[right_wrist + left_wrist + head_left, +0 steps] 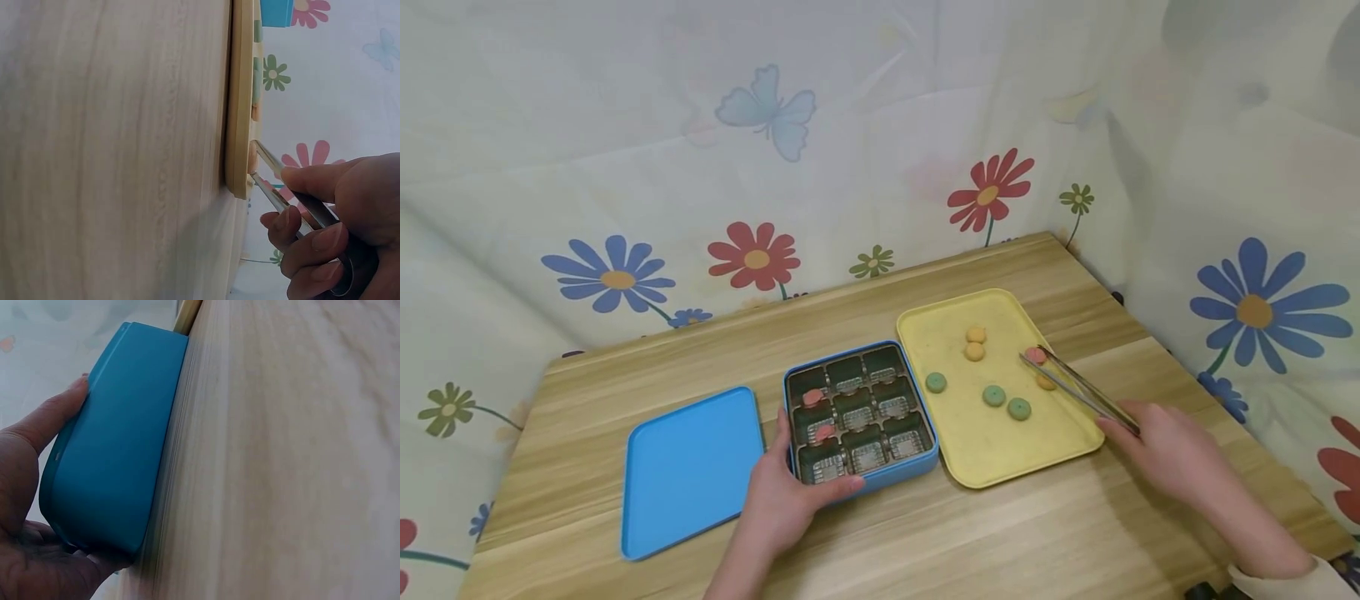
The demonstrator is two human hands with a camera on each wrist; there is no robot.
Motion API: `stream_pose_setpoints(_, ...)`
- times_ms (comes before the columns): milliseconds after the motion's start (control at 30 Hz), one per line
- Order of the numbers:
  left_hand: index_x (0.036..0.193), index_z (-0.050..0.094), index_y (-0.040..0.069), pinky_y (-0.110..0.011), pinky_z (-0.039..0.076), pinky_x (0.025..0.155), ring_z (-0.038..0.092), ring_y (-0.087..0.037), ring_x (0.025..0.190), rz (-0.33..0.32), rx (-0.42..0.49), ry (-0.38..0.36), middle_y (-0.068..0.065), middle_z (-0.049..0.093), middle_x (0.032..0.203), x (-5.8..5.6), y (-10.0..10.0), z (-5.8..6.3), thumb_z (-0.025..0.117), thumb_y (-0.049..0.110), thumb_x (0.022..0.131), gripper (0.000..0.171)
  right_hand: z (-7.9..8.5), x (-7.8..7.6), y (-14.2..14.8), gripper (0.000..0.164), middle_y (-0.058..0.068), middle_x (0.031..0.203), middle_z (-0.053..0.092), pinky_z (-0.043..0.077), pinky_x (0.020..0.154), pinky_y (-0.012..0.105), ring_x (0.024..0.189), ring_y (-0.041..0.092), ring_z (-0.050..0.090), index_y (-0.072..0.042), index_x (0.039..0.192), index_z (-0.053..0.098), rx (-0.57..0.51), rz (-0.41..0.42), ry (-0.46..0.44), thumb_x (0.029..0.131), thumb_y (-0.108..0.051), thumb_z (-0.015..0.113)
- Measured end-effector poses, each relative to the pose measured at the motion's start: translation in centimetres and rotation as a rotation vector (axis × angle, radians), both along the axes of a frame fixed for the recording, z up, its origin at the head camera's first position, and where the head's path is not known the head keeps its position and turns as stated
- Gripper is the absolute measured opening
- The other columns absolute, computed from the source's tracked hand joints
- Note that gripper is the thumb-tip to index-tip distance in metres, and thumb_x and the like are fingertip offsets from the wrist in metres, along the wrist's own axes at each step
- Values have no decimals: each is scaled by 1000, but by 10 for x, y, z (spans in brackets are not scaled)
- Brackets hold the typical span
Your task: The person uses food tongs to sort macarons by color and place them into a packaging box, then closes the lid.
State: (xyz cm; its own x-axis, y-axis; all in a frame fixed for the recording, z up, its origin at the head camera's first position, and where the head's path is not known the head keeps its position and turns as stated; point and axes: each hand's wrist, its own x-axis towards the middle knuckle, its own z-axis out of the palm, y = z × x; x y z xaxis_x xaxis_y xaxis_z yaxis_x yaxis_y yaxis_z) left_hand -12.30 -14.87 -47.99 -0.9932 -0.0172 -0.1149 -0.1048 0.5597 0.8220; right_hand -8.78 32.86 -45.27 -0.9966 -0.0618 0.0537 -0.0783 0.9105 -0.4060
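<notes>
My left hand (781, 504) grips the near left corner of a blue box (898, 477), thumb along its front wall and fingers at its left side. Inside the box is a dark plastic insert (854, 412) with several compartments. Small round pink pieces (813, 397) lie in the back left and middle left ones. In my right hand (1168, 457) I hold metal tongs (1086, 395), their tips apart on either side of another round pink piece (1035, 356) on the yellow tray (981, 462). An orange piece (1046, 382) lies between the tong arms, nearer the hand.
Two more orange pieces (975, 352) and three green ones (994, 396) lie on the tray, right of the box. A flat blue lid (692, 475) lies on the wooden table (970, 550) at left. Flower-printed cloth (865, 167) hangs behind the table.
</notes>
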Motion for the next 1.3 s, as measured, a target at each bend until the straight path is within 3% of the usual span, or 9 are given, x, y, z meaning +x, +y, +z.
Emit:
stream_pose_setpoints(233, 172, 5, 23, -53, 44, 109, 47, -35, 142, -7, 20, 9, -12, 62, 144, 1, 0, 3, 102, 62, 55, 157, 2, -3, -1, 29, 6, 82, 69, 46, 56, 43, 70, 21, 62, -6, 101, 76, -12, 9, 4, 108, -31, 64)
stream_pose_setpoints(400, 172, 4, 20, -55, 44, 110, 45, -39, 144, -4, -2, 9, -20, 57, 149, 2, 1, 4, 101, 63, 55, 158, 8, -2, -4, 32, 5, 79, 67, 47, 58, 44, 69, 21, 59, -2, 108, 76, -36, 4, 0, 109, -31, 63)
stream_pose_setpoints(533, 172, 4, 20, -56, 44, 110, 46, -40, 143, 1, -9, 12, -22, 56, 149, 2, 1, 4, 101, 64, 54, 159, 17, 0, -11, 33, 0, 68, 56, 44, 57, 40, 63, 18, 52, -5, 102, 74, -52, 11, 21, 110, -33, 60)
stream_pose_setpoints(733, 172, 6, 20, -55, 44, 110, 46, -39, 143, 3, 0, 25, -20, 57, 149, 3, 1, 4, 102, 63, 54, 158, 38, 0, -32, 36, -6, 60, 36, 33, 51, 31, 51, 13, 36, -17, 82, 57, -49, 49, 83, 111, -38, 59)
stream_pose_setpoints(900, 172, 5, 22, -54, 43, 111, 44, -37, 145, -1, 26, 26, -15, 60, 147, 2, 1, 2, 102, 62, 54, 158, 53, 0, -56, 30, -8, 60, 34, 30, 48, 29, 49, 10, 32, -19, 90, 63, -77, 95, 102, 111, -40, 59)
stream_pose_setpoints(1000, 172, 5, 21, -54, 42, 112, 43, -37, 146, 0, 30, 24, -15, 59, 148, 2, 1, 3, 102, 61, 54, 158, 58, 1, -72, 31, -9, 60, 33, 31, 48, 29, 50, 8, 32, -10, 109, 74, -91, 132, 124, 110, -38, 61)
stream_pose_setpoints(1100, 172, 5, 21, -55, 41, 113, 42, -39, 146, 3, 28, 18, -16, 57, 150, 3, 1, 4, 102, 61, 54, 158, 61, 1, -88, 28, -11, 60, 33, 32, 48, 27, 50, 5, 32, -10, 108, 74, -99, 177, 157, 108, -36, 64)
stream_pose_setpoints(1233, 172, 4, 19, -55, 43, 112, 43, -38, 145, 7, 20, 9, -17, 56, 150, 3, 2, 6, 102, 61, 55, 158, 61, 0, -112, 26, -14, 61, 34, 31, 48, 24, 51, 2, 30, -23, 85, 60, -126, 248, 194, 107, -36, 66)
stream_pose_setpoints(1300, 172, 5, 18, -54, 43, 112, 44, -38, 145, 6, 16, 11, -17, 56, 150, 3, 2, 6, 102, 62, 55, 158, 60, 1, -124, 25, -16, 61, 34, 30, 48, 24, 51, 0, 31, -26, 85, 59, -145, 280, 198, 107, -38, 66)
